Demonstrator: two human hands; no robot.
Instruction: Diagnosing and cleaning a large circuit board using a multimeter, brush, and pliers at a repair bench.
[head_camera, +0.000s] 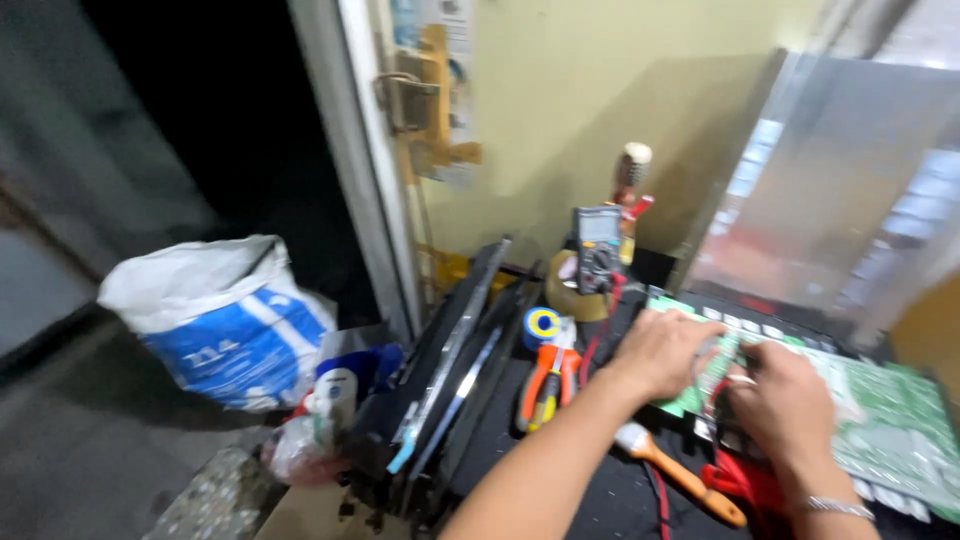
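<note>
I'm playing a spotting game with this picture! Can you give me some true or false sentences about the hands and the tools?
1. Both hands rest on a green circuit board. True: the left hand and right hand are on it.
2. The multimeter lies flat under the left hand. False: it stands upright behind the hands.
3. Orange-handled pliers lie left of the left hand. True.
4. The right wrist is bare. False: it wears a silvery bracelet.
5. The white and blue sack sits on the workbench. False: it is on the floor by the doorway.
</note>
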